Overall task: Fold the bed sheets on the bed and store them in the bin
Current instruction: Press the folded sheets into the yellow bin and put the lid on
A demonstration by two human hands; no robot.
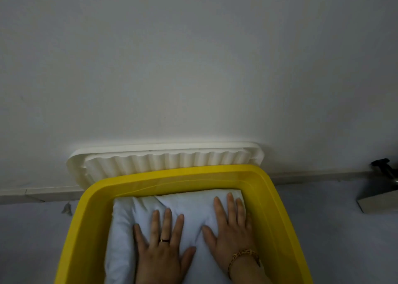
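From the head view, the folded white bed sheet already lies inside the yellow bin, filling it from the far wall towards the near edge. Both hands rest flat on it. The left hand, with a ring on it, has its fingers spread and straight near the middle of the bundle. The right hand, with a bracelet at the wrist, reaches close to the far right corner, palm down and gripping nothing. This looks like the pressing-down stage, so folding and placing of this sheet seem done. The bed is out of view, so I cannot tell whether more sheets remain.

A white ribbed lid leans against the wall just behind the bin's far edge. It is off the bin, and fitting it may be what is left. A metal object with a dark handle sits on the floor, well apart to the right. A small grey scrap lies near the bin's far left corner. Neither blocks the hands.
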